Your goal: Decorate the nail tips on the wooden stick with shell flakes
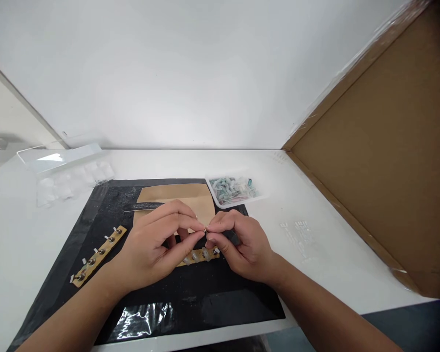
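Hands (201, 239) pinching tiny object (205, 230) between fingertips above black mat (190, 293)

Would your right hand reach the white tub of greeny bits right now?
Probably yes: the white tub sits just past the right hand with nothing seen between, but those fingers are pinching a tiny piece.

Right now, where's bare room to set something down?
Free: white table left of the black mat, nearer than the clear packaging; the mat's near middle, between left forearm and right forearm. Crowded: mid-mat, where left hand and right hand meet over one tan strip, by the brown sheet.
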A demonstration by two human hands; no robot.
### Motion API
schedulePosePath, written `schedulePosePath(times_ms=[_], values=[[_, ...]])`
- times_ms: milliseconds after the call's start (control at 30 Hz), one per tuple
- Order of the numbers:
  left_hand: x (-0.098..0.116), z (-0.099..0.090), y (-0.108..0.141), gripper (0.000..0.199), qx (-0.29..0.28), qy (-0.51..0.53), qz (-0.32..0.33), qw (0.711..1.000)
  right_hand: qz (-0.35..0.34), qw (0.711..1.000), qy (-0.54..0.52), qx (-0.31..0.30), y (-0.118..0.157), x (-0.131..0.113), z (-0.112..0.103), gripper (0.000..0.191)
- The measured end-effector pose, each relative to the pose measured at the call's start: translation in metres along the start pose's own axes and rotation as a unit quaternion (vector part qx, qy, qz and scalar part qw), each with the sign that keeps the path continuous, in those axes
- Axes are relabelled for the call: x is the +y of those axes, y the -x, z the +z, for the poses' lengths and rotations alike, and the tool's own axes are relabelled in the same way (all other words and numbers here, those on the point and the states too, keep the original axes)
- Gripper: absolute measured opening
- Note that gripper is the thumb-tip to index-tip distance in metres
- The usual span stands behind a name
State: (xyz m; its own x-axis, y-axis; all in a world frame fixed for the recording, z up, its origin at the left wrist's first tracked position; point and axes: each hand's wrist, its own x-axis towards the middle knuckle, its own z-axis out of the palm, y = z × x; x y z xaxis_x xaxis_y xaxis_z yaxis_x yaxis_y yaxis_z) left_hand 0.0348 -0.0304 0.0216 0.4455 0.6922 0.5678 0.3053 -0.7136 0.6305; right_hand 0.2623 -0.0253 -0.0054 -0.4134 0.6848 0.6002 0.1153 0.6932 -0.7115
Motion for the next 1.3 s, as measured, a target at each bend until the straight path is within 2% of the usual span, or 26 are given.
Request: schedulePosePath(times_ms=[200,500,800,967,1067,1167,1300], values=[[-0.001,0.0,0.001,0.012,-0.029,-0.033,-0.001,0.999,-0.002,1.0,0.017,-0.017,0.001,-0.001,0.003,0.008],[-0.001,0.003,0.003,0.007,-0.081,-0.008,-0.069,0.994,0.005,0.999,0.011,-0.034,0.002,-0.006,0.006,0.008],[-0.006,0.009,0.005,0.011,-0.051,0.068,-0.091,0.992,-0.011,0.998,0.057,0.004,0.001,-0.003,0.004,0.014],[-0.005,0.01,0.007,0.011,-0.032,0.123,-0.125,0.984,0.04,0.997,0.073,0.006,0.0,-0.003,0.001,0.012],[-0.002,0.009,0.006,0.01,-0.022,0.118,-0.119,0.986,0.071,0.997,0.025,0.004,0.0,-0.004,0.001,0.009],[0.0,0.007,0.004,0.01,-0.025,0.082,-0.084,0.993,0.116,0.99,-0.074,-0.01,0.001,-0.006,0.002,0.005],[0.0,0.007,0.002,0.014,-0.008,0.047,-0.047,0.998,0.203,0.952,-0.229,-0.034,-0.001,-0.013,0.003,0.01]])
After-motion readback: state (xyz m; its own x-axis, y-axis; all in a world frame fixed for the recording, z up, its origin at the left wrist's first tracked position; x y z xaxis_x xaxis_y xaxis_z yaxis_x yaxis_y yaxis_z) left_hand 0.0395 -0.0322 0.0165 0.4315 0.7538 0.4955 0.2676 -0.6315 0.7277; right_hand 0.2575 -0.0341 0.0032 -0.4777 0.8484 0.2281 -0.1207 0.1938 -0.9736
